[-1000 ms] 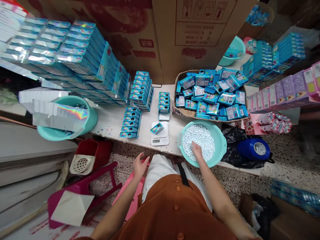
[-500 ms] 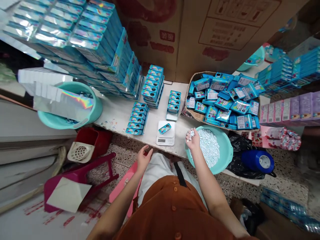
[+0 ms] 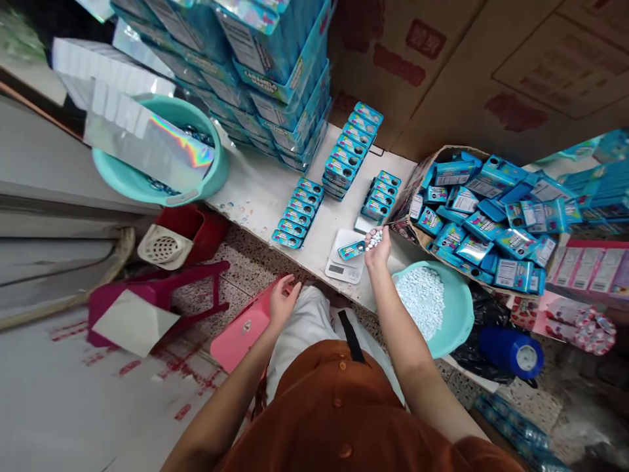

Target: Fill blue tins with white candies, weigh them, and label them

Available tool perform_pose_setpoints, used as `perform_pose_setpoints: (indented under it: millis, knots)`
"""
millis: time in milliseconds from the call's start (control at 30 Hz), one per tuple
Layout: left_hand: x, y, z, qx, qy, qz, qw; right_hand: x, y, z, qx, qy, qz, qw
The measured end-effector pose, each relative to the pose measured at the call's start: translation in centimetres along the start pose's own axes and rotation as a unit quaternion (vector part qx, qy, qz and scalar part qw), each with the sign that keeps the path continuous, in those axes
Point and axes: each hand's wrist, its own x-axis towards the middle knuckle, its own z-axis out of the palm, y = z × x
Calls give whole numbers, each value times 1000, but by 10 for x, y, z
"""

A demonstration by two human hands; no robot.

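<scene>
White candies (image 3: 374, 238) lie in the cupped fingers of my right hand (image 3: 379, 250), which is at the right edge of a white scale (image 3: 344, 269). On the scale lies one blue box (image 3: 352, 250), its round hole near my fingertips. My left hand (image 3: 284, 299) hangs over my lap, in front of the table edge, fingers apart and holding nothing. A turquoise basin (image 3: 459, 321) of white candies (image 3: 420, 298) stands right of my right forearm. Blue boxes stand in a row (image 3: 298, 213) left of the scale and in a short row (image 3: 381, 196) behind it.
A carton (image 3: 413, 229) heaped with blue boxes is at the right. Tall wrapped stacks (image 3: 275, 85) rise at the back left, beside another turquoise basin (image 3: 223, 164). A pink stool (image 3: 240, 331) and a blue roll (image 3: 506, 351) are lower down.
My right hand has moved from over the candy basin to the scale, still holding candies. The camera view has turned and shifted. My left hand stays over my lap.
</scene>
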Motion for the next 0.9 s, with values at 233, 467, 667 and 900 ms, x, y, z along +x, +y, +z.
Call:
perform_pose_setpoints:
  millis: [233,467,667,900]
  knots:
    - [4,-11,4,-20,3,-15,1000,-9,13,9,-86,-16,-110,990]
    - [8,-12,3,-34,10,-22,999,-11,18,15,-139,6,-160,977]
    - [9,-5,0,-43,15,-44,998,-10,18,16,-149,41,-161,975]
    - [13,-6,6,-42,9,-46,998,-9,19,14,-152,51,-151,975]
